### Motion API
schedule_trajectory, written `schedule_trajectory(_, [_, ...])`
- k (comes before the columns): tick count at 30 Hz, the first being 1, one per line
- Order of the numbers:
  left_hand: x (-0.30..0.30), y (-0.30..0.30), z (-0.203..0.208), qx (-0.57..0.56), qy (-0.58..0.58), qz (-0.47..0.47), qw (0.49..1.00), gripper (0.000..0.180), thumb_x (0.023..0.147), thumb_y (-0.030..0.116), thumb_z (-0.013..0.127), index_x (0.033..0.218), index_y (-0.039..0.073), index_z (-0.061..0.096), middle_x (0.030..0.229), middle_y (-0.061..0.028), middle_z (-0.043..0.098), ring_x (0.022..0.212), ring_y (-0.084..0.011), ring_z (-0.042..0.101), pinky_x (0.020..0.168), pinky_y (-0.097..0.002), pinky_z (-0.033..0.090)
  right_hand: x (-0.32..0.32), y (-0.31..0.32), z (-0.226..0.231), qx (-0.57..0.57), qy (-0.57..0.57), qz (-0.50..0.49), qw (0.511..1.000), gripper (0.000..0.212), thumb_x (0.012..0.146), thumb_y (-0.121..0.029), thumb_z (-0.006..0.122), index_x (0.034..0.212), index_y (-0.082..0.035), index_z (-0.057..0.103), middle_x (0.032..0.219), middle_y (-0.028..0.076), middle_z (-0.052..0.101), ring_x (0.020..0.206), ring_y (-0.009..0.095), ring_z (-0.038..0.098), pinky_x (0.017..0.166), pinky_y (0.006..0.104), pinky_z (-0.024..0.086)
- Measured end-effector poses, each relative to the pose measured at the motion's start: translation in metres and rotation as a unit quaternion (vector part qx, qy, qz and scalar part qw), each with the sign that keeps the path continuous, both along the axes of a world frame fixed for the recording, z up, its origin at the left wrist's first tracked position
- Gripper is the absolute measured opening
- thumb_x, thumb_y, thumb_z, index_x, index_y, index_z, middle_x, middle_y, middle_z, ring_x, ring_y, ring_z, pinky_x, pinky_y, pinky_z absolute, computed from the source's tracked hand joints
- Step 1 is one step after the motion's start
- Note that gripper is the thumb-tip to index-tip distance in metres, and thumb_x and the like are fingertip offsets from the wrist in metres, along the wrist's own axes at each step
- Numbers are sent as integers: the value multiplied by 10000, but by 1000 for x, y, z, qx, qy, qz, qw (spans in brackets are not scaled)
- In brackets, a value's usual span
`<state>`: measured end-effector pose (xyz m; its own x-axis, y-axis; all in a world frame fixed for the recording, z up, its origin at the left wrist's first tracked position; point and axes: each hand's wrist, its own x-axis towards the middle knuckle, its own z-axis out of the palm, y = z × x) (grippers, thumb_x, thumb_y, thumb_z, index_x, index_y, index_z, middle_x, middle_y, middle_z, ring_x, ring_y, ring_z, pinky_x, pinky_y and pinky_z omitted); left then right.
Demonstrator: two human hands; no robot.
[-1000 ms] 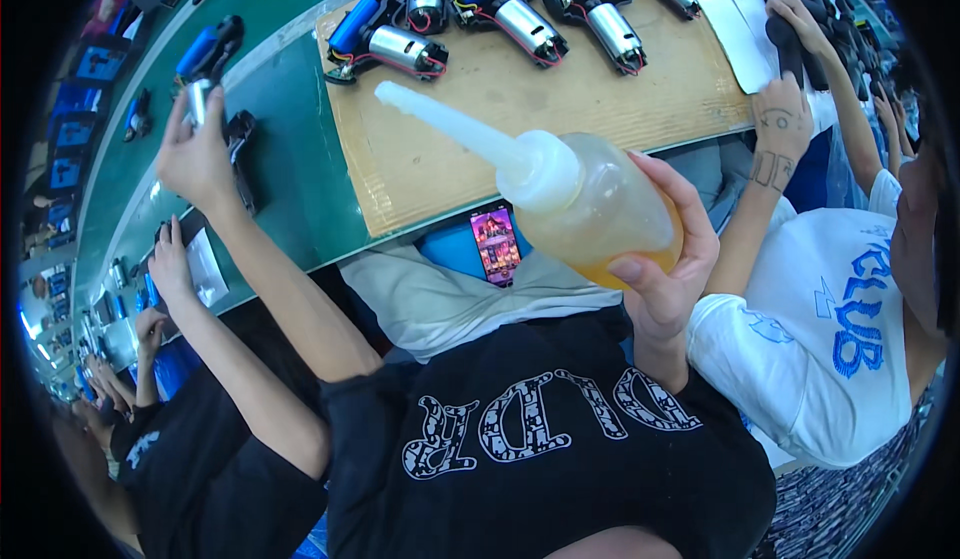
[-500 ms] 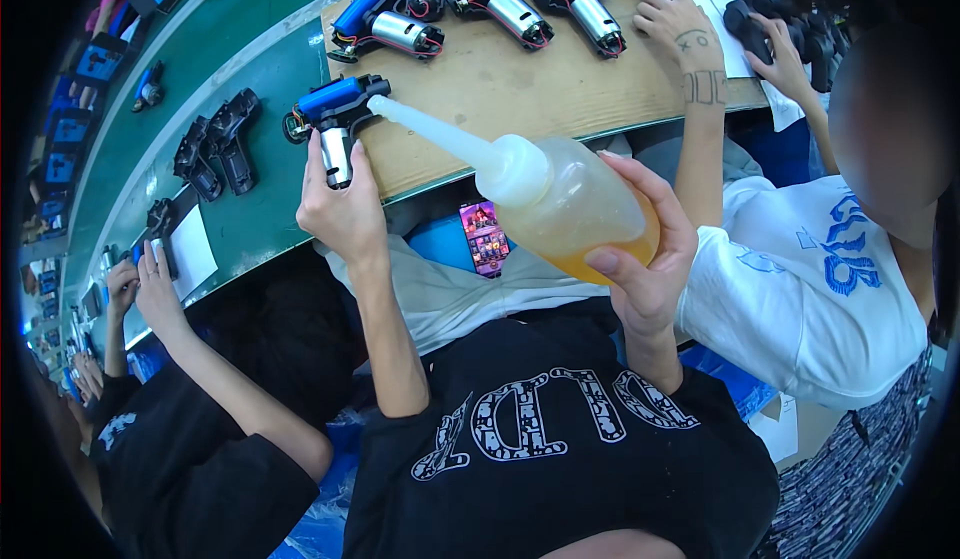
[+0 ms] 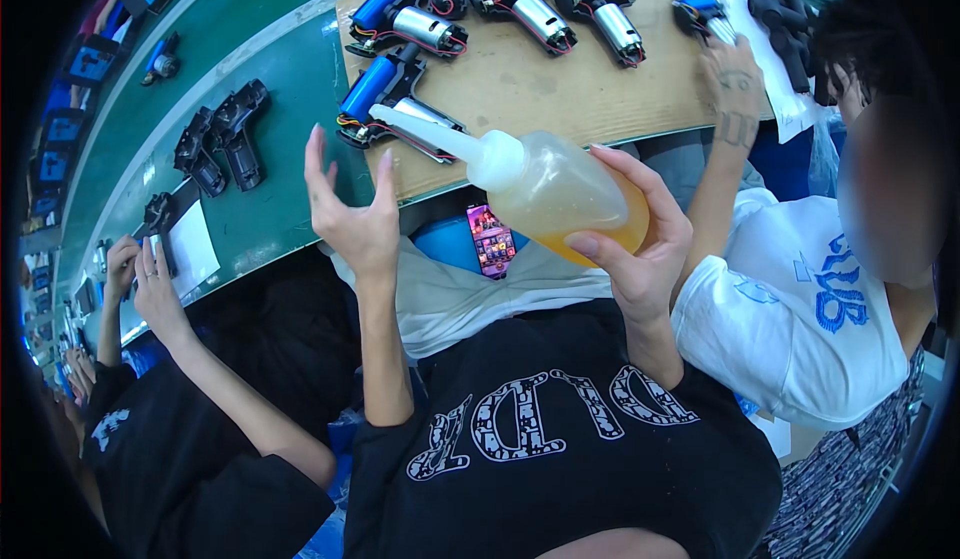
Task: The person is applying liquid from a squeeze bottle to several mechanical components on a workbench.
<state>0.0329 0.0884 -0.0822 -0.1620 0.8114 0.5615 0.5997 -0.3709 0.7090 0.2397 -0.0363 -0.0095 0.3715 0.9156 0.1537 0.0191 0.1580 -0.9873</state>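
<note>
- Plastic squeeze bottle [image 3: 575, 189], partly filled with amber liquid [image 3: 550, 229], tilts in front of you, its long white nozzle [image 3: 425, 132] pointing up and left.
- Your right hand [image 3: 645, 244] grasps the bottle around its base end.
- Your left hand [image 3: 355, 219] holds nothing, thumb and fingers spread, near a blue-and-silver motor assembly [image 3: 375, 87].
- That assembly lies at the left edge of the cardboard sheet [image 3: 560, 109]; the nozzle crosses before it, whether touching cannot be told.
- Similar assemblies [image 3: 525, 9] line the sheet's far side.
- Black shells [image 3: 240, 139] rest on the green table [image 3: 290, 209] to your left.
- Rightward, a co-worker's hand [image 3: 735, 79] is at another assembly [image 3: 698, 14].
</note>
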Motion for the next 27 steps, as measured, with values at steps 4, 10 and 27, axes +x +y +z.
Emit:
schedule_trajectory(4, [-5, 7, -14, -97, -66, -64, 991, 532, 812, 15, 805, 1298, -50, 599, 1217, -200, 690, 1079, -275, 706, 968, -369, 548, 3, 10, -4, -25, -114, -6, 993, 663, 684, -23, 867, 1295, 41, 620, 1249, 155, 655, 1118, 201, 642, 989, 314, 487])
schedule_trajectory(10, [-26, 23, -15, -112, -45, -75, 990, 400, 806, 8, 808, 1187, -30, 692, 1155, -157, 738, 1037, -239, 724, 899, -352, 578, -7, 41, -10, 46, -344, -27, 937, 589, 641, -74, 910, 1184, -7, 691, 1120, 144, 704, 1029, 262, 679, 898, 339, 531])
schedule_trajectory(27, [-30, 26, -30, -50, -47, -111, 991, 367, 795, -15, 810, 1148, -43, 713, 1182, -173, 731, 1032, -235, 728, 878, -337, 574, -49, 69, -1, 34, -432, -50, 900, 521, 592, -85, 874, 1094, -129, 744, 1006, 74, 683, 890, 264, 645, 749, 358, 544])
